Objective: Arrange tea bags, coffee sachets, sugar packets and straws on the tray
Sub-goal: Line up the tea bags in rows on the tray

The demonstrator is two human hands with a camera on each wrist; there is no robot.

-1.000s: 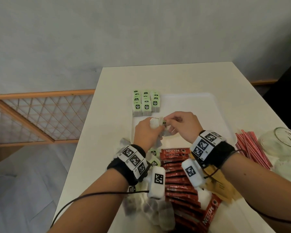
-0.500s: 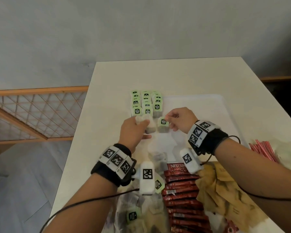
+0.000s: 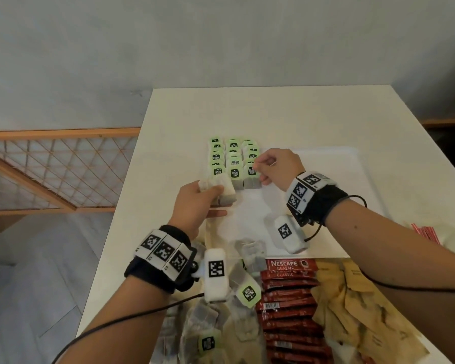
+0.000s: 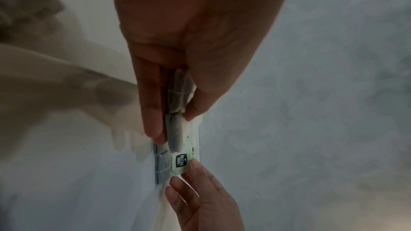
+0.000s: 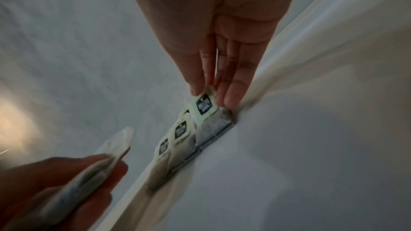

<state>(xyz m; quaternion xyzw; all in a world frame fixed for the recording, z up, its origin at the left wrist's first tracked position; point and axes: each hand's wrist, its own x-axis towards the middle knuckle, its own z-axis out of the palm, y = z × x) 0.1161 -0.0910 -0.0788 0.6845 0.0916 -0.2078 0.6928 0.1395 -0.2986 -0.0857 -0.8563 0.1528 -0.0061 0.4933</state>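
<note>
Fingers first: our left hand [image 3: 195, 203] clamps a small stack of tea bags [image 3: 222, 191], thumb on one side, fingers [image 4: 153, 111] on the other, held just off the near end of the rows. Our right hand [image 3: 276, 166] pinches the green tag [image 5: 205, 105] of the front tea bag in the right-hand row, thumb and forefinger together on it.

Near items, at 6 o'clock on the worktop [image 3: 184, 114], not yet arranged: loose tea bags [image 3: 244, 290]; red coffee sachets [image 3: 286, 292] in an overlapping column; brown sugar packets [image 3: 352, 300] heaped at 5 o'clock; red straws [image 3: 241, 233] at 3 o'clock, only partly in view.

Middle: white tray [image 3: 326, 179], mostly bare.

Far, at 12 o'clock in the tray's left corner: three neat rows of tea bags [image 3: 233, 158], tags up.

Progress, as we judge it: tea bags partly placed, the held stack and loose ones remaining. Coffee, sugar and straws untouched. Early stage.
</note>
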